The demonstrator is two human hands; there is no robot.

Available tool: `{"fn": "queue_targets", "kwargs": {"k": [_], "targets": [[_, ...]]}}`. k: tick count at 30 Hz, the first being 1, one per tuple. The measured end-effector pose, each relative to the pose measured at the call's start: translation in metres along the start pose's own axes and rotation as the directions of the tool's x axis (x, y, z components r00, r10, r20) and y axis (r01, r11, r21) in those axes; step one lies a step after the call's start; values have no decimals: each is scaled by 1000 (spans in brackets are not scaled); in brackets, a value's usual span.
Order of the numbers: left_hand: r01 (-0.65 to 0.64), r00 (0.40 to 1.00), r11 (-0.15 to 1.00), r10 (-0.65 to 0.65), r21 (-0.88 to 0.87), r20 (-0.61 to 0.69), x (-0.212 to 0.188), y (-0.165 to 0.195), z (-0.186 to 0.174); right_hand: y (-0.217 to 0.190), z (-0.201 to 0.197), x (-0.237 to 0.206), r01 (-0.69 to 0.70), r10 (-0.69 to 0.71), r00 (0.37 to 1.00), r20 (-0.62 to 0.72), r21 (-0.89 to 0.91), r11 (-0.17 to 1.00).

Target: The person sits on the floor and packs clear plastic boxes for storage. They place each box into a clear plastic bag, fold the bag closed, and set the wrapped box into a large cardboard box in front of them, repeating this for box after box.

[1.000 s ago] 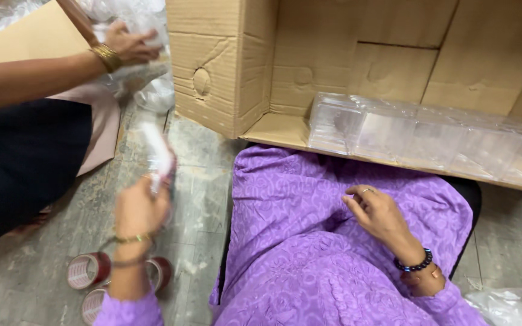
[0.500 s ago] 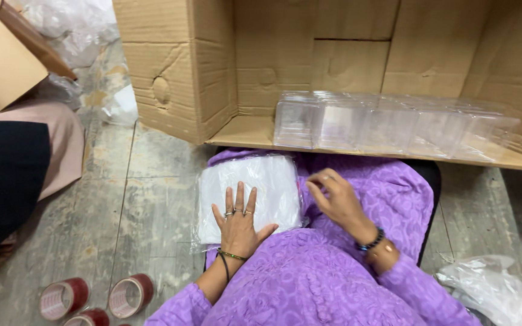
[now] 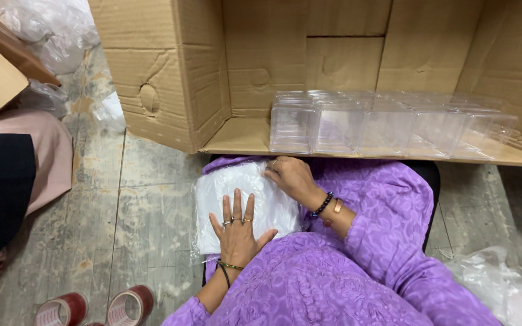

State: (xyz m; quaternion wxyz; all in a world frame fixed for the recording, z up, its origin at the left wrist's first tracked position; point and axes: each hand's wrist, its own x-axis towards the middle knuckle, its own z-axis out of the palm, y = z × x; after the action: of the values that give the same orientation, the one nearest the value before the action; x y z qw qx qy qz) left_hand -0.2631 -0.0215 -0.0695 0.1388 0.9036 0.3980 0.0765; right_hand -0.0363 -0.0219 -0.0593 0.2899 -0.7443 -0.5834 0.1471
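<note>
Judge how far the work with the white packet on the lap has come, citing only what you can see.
Done: a row of clear plastic boxes stands in the open cardboard carton. In hand: the white plastic-wrapped packet lies on the lap, left hand pressed flat on it, right hand at its top edge. Left: the packet looks unopened, and the tape rolls lie untouched on the floor.

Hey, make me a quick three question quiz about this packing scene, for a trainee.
1. True or false: the left hand lies flat, fingers spread, on the white plastic packet.
2. Where does the right hand touch the packet? A) far right edge B) near left corner
3. What stands in a row in the open cardboard box?

Key:
1. True
2. A
3. Clear plastic boxes
</note>
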Motion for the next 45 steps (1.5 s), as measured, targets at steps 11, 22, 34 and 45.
{"fn": "queue_targets", "kwargs": {"k": [11,22,34,45], "targets": [[7,1000,997,-6,-73,19,9,8,-15,-4,-3,2,83,-86,996,1,211,974],[93,985,996,-90,-11,149,42,24,-16,16,10,0,12,-14,1000,12,161,987],[146,981,989,-143,-20,129,48,25,-26,29,23,-21,-229,221,970,106,713,663],[260,943,966,-255,3,213,49,26,-31,26,-4,-57,-238,447,829,336,935,-262]]}}
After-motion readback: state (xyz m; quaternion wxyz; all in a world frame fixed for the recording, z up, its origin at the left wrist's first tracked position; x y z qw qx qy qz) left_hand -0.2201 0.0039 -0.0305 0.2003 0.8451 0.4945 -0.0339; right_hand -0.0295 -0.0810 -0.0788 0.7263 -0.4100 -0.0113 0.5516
